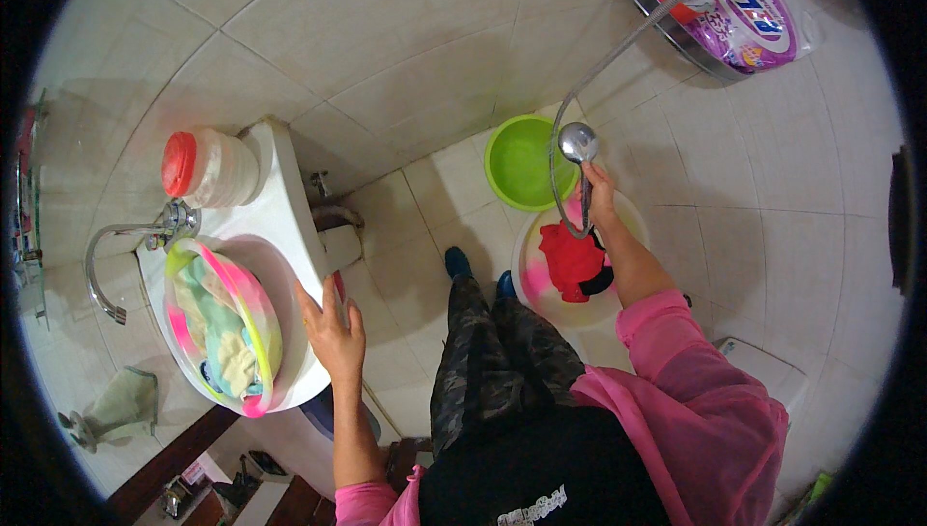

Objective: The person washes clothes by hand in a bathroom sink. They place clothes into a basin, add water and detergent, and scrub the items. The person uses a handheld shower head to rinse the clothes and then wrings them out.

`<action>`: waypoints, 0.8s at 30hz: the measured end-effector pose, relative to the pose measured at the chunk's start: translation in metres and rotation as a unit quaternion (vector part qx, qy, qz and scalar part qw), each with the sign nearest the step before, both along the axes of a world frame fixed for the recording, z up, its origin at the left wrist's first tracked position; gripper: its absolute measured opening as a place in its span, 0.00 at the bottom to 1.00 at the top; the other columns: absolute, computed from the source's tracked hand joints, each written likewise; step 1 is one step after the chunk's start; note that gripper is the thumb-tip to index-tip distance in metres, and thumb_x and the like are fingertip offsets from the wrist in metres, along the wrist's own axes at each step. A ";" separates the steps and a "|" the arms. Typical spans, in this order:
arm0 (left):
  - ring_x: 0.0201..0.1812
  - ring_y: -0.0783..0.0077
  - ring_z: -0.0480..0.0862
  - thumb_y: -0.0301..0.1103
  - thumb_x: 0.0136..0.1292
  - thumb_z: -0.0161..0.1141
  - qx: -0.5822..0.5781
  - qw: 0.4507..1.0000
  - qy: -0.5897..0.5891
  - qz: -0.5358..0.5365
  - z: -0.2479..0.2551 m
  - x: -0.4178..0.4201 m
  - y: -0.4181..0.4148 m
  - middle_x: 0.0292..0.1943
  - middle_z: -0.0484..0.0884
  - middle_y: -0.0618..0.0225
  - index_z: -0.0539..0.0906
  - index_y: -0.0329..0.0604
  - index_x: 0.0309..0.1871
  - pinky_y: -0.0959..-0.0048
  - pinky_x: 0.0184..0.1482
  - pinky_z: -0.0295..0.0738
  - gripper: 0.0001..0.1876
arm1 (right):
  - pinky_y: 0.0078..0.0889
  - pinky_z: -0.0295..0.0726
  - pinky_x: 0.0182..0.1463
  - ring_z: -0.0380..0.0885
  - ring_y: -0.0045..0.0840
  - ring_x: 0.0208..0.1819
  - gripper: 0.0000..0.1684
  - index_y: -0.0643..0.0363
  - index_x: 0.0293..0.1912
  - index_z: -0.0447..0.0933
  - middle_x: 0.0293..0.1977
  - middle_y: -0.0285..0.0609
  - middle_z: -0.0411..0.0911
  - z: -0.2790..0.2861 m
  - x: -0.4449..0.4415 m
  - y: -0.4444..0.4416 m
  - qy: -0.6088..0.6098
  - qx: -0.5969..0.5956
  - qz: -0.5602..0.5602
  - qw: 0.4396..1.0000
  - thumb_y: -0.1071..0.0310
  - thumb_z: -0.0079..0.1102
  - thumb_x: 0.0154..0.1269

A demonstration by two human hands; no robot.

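My right hand [598, 191] is closed around the handle of a chrome shower head [578, 142], held above a green plastic basin [523, 164] on the floor. A metal hose loops down beside it. Below the hand, a red garment [568, 259] and a black cloth [598, 281] lie in a pink and white basin [534, 281]. My left hand [337, 337], fingers spread and holding nothing, is at the front edge of the white sink [300, 385]. In the sink sits a pink and yellow basin [266, 301] with light green and cream cloths [217, 330].
A jar with a red lid [210, 167] stands on the sink top by the chrome faucet [119, 236]. A purple detergent bag [757, 11] rests on a corner shelf at upper right. A small towel [127, 399] hangs on the wall.
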State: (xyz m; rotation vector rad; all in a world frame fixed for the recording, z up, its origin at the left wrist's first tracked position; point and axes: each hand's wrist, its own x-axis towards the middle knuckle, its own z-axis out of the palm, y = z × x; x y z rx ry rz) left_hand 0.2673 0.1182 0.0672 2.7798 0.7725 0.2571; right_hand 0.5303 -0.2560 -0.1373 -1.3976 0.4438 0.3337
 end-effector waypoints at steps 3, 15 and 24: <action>0.62 0.43 0.65 0.30 0.55 0.61 0.003 1.000 0.004 0.004 -0.001 0.000 0.001 0.66 0.58 0.43 0.73 0.49 0.59 0.58 0.60 0.63 0.25 | 0.21 0.63 0.17 0.66 0.19 0.12 0.17 0.56 0.31 0.74 0.13 0.37 0.70 -0.002 -0.002 0.001 0.016 -0.011 0.006 1.000 0.52 0.59 0.61; 0.61 0.40 0.66 0.26 0.52 0.60 0.007 1.000 -0.002 0.001 -0.001 0.001 0.001 0.65 0.58 0.39 0.75 0.47 0.57 0.57 0.58 0.66 0.25 | 0.20 0.64 0.18 0.66 0.18 0.12 0.19 0.60 0.32 0.76 0.13 0.37 0.70 -0.001 -0.004 0.007 0.038 -0.028 0.046 0.998 0.51 0.58 0.61; 0.64 0.43 0.63 0.30 0.56 0.61 0.004 1.000 -0.004 0.001 -0.002 0.000 0.001 0.66 0.58 0.42 0.74 0.48 0.58 0.59 0.61 0.62 0.24 | 0.19 0.63 0.19 0.66 0.17 0.13 0.20 0.60 0.34 0.76 0.13 0.36 0.70 0.003 -0.004 0.007 0.035 -0.034 0.061 0.997 0.51 0.58 0.61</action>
